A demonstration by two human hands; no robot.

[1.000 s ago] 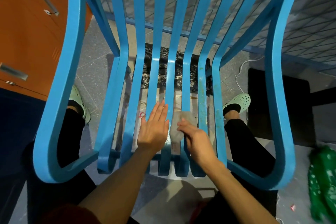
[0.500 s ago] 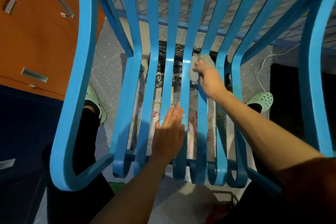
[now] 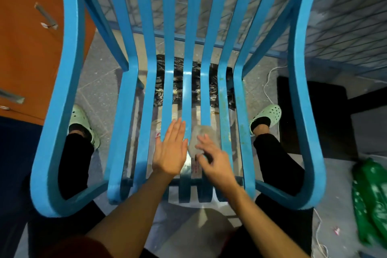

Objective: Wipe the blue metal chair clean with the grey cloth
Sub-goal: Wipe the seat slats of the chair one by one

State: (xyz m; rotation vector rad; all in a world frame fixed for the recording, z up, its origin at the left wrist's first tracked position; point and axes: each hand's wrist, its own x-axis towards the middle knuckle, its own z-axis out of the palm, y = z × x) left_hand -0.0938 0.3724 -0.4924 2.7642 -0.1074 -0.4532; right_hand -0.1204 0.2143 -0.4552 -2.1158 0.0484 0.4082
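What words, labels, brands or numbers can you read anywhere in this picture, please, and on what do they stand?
None can be read.
Red marks on the clear plastic sheet under the blue metal chair: too blurred to read.
White patches on the green plastic bottles: blurred; cannot tell if they are text.
Orange cabinet: no text shows.

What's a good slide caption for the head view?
Right hand wipes blue chair slats with grey cloth; left hand rests flat.

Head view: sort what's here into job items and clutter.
Job:
chair
cloth
right hand, on the cloth
left hand, flat on a slat

Lying about:
green bottles
white cord
orange cabinet
black plastic sheet under the seat
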